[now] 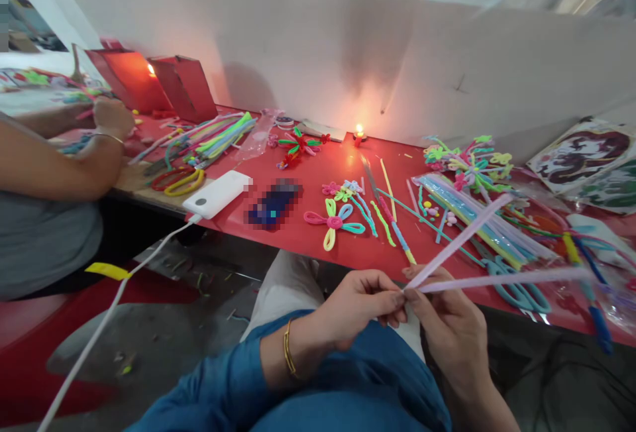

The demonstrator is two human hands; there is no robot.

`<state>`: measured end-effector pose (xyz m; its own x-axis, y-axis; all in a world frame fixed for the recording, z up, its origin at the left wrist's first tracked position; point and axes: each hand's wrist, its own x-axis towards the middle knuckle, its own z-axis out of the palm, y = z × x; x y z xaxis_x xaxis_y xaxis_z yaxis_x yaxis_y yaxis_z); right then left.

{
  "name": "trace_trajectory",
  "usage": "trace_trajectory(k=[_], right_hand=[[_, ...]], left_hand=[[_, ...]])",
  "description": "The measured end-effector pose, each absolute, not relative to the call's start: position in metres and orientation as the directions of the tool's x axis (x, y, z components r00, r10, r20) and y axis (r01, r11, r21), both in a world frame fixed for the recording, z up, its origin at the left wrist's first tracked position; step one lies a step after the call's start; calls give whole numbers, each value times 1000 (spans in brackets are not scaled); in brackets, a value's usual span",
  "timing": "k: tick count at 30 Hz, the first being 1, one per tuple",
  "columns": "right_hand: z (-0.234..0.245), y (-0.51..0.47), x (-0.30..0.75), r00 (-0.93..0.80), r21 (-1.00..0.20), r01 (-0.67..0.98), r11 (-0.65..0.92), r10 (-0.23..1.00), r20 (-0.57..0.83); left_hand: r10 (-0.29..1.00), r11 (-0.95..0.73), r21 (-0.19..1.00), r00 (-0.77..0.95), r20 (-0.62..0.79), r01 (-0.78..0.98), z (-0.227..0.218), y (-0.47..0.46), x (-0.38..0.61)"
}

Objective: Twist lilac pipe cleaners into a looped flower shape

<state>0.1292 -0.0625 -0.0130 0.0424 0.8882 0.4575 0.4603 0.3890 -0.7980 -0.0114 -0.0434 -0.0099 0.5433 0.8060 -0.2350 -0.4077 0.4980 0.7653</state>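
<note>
Pale lilac pipe cleaners (462, 240) fan out in a V from between my hands, just in front of the table's edge. My left hand (362, 303) pinches them at the point of the V, thumb against fingers. Right beside it, my right hand (447, 316) grips the same spot between thumb and forefinger. Whether this is one bent stem or two is hidden by the fingertips. On the table ahead lies a looped pipe-cleaner flower (336, 222) in pink, yellow and blue. Light blue scissors (517, 283) rest to the right of my right hand.
A lit candle (358, 135) burns near the back wall. A white power bank (218, 193) with a cable, a blurred phone (274, 204) and bagged pipe cleaners (472, 213) lie on the red table (278, 256). At left, a co-worker's hand (113, 117) works beside red cardboard (183, 87).
</note>
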Motion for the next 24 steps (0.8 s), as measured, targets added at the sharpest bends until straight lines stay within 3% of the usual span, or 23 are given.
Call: trace_trajectory(k=[4,7,13,16,18,20,24], right_hand=[[-17,-64,125,71,-837,354,418,880,470],[-17,-62,125,8,-830,344,439,883,470],[-10,-59,129,-49,-802,373,467,873,485],[-10,-59,130,-8,-857,363,366,921,390],[-14,-59,131,22,-904,320,282,952,305],[-18,-58,131,43,-950,227,214,972,229],[-22,-56,127,45,-997,-71,25,999,22]], left_hand=[[745,583,699,615,-256,-415,-11,-43,-11],[770,554,725,582,-261,-408,-10,-43,-10],[894,315,900,411,-176,-300,-11,-43,-9],[941,13,998,340,7,-55,-11,-44,-12],[913,-296,939,342,223,177,-11,-43,-17],[815,-545,776,418,401,319,-10,-40,-23],[649,-754,541,549,527,373,-14,-35,-30]])
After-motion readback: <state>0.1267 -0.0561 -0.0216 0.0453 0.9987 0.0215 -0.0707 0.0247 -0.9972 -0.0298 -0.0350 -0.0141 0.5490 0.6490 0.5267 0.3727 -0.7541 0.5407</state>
